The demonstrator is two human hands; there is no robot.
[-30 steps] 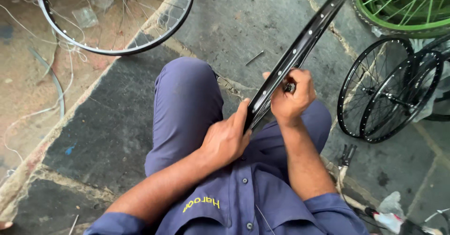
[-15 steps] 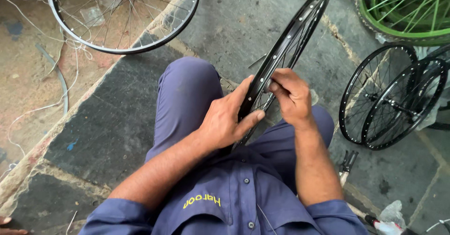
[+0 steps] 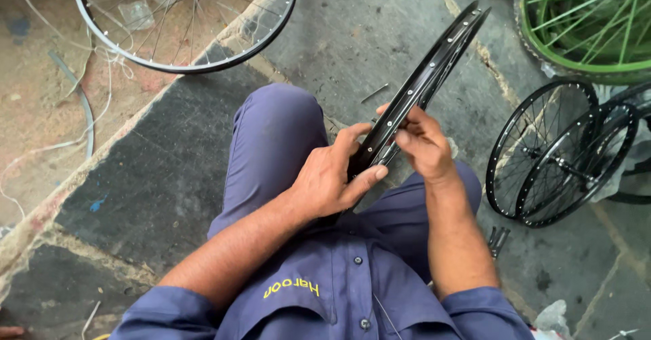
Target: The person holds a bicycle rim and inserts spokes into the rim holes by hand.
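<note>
I sit on the ground in blue work clothes with a black bicycle rim (image 3: 434, 68) standing edge-on between my knees. It slants from my lap up toward the upper right, and small spoke holes dot its outer face. My left hand (image 3: 336, 180) wraps the rim's lower part, thumb on top. My right hand (image 3: 424, 143) pinches the rim just above, fingertips pressed on its edge. Whether the right hand also holds a small part is hidden by the fingers.
A silver spoked wheel (image 3: 203, 55) lies on the ground at the upper left. Two small black spoked wheels (image 3: 556, 157) lean together at the right, below a green-spoked wheel (image 3: 583, 28). Loose spokes (image 3: 498, 239) lie by my right knee. White wires trail at the left.
The rim has turned from showing its broad face to standing edge-on. Both hands slid along it and now sit closer together; my left thumb moved onto the rim.
</note>
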